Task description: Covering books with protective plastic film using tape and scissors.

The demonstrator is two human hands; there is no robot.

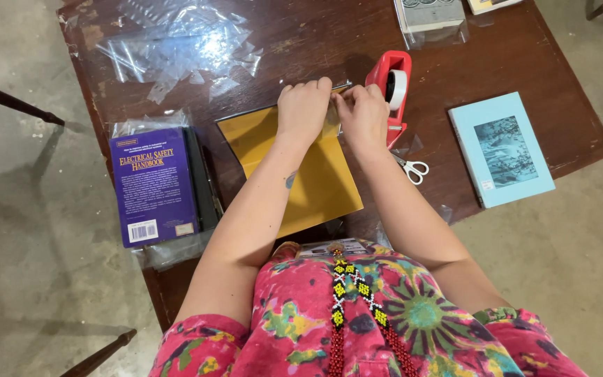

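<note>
Two hands (pixel 333 108) pressing one yellow book (pixel 298 164); one tape dispenser (pixel 392 87), one scissors (pixel 412 167)

Yellow book (pixel 315 174), red tape dispenser (pixel 393 87), pale-blue book (pixel 500 150).

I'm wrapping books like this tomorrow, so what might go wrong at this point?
Both the left hand and the right hand pinch clear film at the yellow book's far edge; it may crease or slip. The red tape dispenser sits right beside the right hand, so its cutter might nick a knuckle. The scissors by the right forearm might get knocked.
</note>
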